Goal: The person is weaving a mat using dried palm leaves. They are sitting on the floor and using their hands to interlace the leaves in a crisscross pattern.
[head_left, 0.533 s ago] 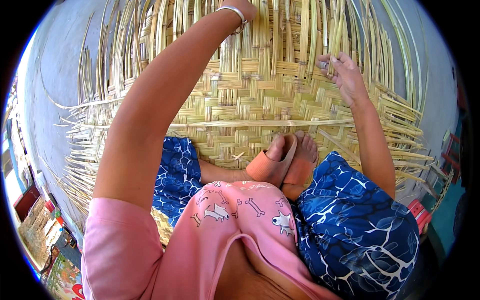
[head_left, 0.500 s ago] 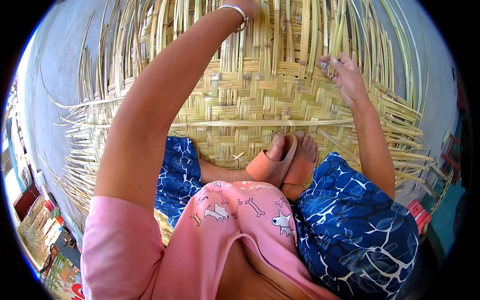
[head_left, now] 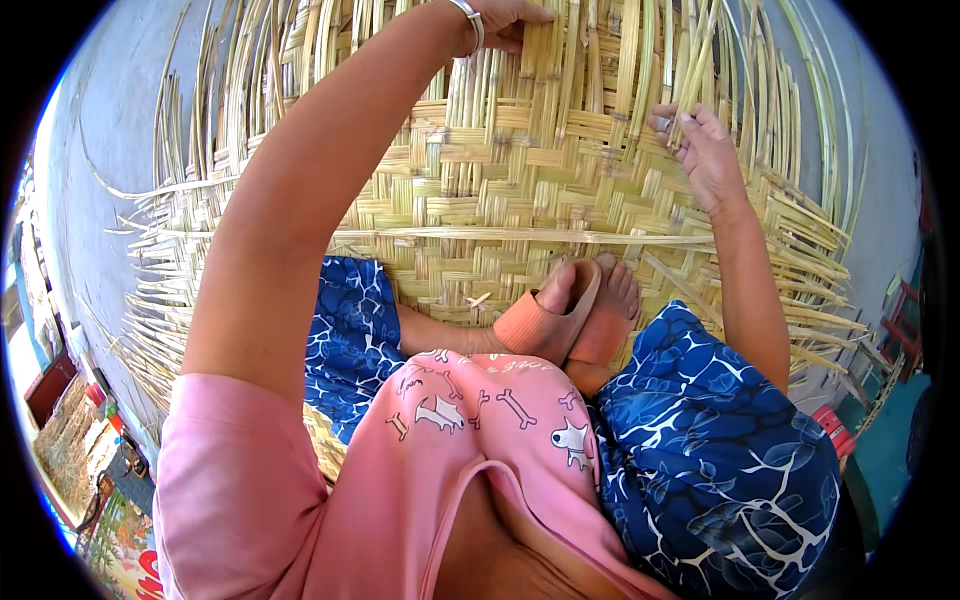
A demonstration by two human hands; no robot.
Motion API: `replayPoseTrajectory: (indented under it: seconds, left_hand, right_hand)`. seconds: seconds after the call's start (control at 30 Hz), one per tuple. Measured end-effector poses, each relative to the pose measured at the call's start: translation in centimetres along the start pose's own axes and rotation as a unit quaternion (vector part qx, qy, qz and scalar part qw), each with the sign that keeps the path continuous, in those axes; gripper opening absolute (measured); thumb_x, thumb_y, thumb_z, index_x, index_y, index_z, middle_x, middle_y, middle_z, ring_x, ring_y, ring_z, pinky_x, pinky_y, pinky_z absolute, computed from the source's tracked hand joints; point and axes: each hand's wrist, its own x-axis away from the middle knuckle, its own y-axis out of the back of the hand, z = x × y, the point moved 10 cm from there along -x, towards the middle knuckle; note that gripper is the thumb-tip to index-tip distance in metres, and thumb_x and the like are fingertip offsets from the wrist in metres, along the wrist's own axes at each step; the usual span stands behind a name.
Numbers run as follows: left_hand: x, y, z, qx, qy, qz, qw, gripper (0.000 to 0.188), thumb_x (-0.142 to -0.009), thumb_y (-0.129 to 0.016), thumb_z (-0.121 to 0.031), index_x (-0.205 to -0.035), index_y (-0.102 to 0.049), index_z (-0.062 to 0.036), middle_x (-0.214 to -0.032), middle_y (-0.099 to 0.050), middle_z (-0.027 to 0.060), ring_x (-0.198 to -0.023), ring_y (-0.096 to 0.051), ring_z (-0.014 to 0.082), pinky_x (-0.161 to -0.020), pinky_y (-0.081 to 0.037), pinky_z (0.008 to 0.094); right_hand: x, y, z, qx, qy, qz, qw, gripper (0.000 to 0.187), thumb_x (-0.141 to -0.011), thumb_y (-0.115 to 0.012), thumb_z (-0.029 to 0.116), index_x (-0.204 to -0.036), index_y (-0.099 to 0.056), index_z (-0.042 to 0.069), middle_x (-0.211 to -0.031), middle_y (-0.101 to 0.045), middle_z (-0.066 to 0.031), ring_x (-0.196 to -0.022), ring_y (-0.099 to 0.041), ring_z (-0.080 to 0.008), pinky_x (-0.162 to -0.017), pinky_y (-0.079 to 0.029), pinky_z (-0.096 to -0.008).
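Mid-weave, I think: my right hand (head_left: pixel 715 165) pinches strips (head_left: pixel 697 75), upper right; left hand (head_left: pixel 500 18), top centre, grip unclear; next likely needs tucking.

A wide mat (head_left: pixel 545 190) of flat plant strips, pale yellow to light green, lay partly woven. Its middle showed a close over-and-under pattern, stepping in a zigzag. Toward the mat's far side, long strips (head_left: pixel 540 60) ran lengthwise, side by side, with dark gaps between some of them. A narrow bundle (head_left: pixel 703 60) of similar strips slanted at the mat's far right. One long, pale strip (head_left: pixel 540 236) lay crosswise over the mat's nearer part. Loose, uneven ends (head_left: pixel 810 272) fringed the mat's left and right edges.
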Motion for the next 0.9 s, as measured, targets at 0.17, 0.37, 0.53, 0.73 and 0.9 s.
replayPoseTrajectory:
  seconds: [0.17, 0.37, 0.53, 0.73, 0.9]
  left_hand:
    - [0.3, 1.4, 0.0, -0.095, -0.025, -0.052, 0.994, 0.022, -0.085, -0.064, -0.024, -0.080, -0.060, -0.0030, -0.066, -0.060, 0.0077, -0.055, -0.057, 0.0176, -0.050, -0.049, 0.0313]
    - [2.6, 0.7, -0.5, -0.108, -0.028, -0.098, 0.989, 0.023, -0.089, -0.061, -0.025, -0.095, -0.055, -0.0036, -0.093, -0.063, 0.0068, -0.082, -0.064, 0.0157, -0.080, -0.053, 0.0318]
    - [4.2, 0.1, -0.3, 0.071, -0.064, -0.057, 0.994, 0.023, -0.092, -0.055, -0.019, -0.105, -0.050, -0.0004, -0.099, -0.063, 0.0125, -0.095, -0.064, 0.0200, -0.087, -0.054, 0.0324]
    - [5.6, -0.3, 0.8, 0.314, -0.107, 0.034, 0.943, 0.030, -0.094, -0.054, -0.025, -0.114, -0.053, -0.0039, -0.108, -0.063, 0.0147, -0.102, -0.062, 0.0268, -0.091, -0.051, 0.0417]
    - [4.6, -3.7, -2.2, 0.333, -0.064, 0.110, 0.934, 0.039, -0.099, -0.036, -0.031, -0.119, -0.054, -0.0018, -0.123, -0.055, 0.0207, -0.118, -0.051, 0.0337, -0.090, -0.050, 0.0406]
  right_hand:
    - [-0.1, 0.3, -0.2, -0.009, -0.012, -0.020, 1.000, 0.018, -0.096, -0.044, 0.014, -0.103, -0.056, 0.003, -0.104, -0.063, -0.0078, -0.096, -0.059, -0.0132, -0.080, -0.047, -0.0266]
    - [-0.2, 0.7, -0.6, -0.025, -0.006, -0.008, 1.000, 0.017, -0.095, -0.046, 0.014, -0.103, -0.056, 0.003, -0.106, -0.062, -0.0084, -0.098, -0.060, -0.0156, -0.081, -0.047, -0.0279]
    - [0.1, 0.4, -0.2, -0.031, -0.018, -0.022, 0.999, 0.018, -0.095, -0.048, 0.016, -0.104, -0.056, 0.003, -0.106, -0.062, -0.0086, -0.100, -0.059, -0.0166, -0.084, -0.047, -0.0295]
    - [0.1, 0.6, 0.0, -0.034, -0.022, -0.013, 0.999, 0.020, -0.095, -0.047, 0.016, -0.107, -0.054, 0.002, -0.108, -0.060, -0.0104, -0.102, -0.059, -0.0186, -0.082, -0.048, -0.0293]
    - [0.0, -0.6, 2.7, 0.022, -0.004, -0.030, 0.999, 0.020, -0.096, -0.044, 0.016, -0.105, -0.054, 0.002, -0.106, -0.061, -0.0100, -0.099, -0.060, -0.0174, -0.081, -0.049, -0.0294]
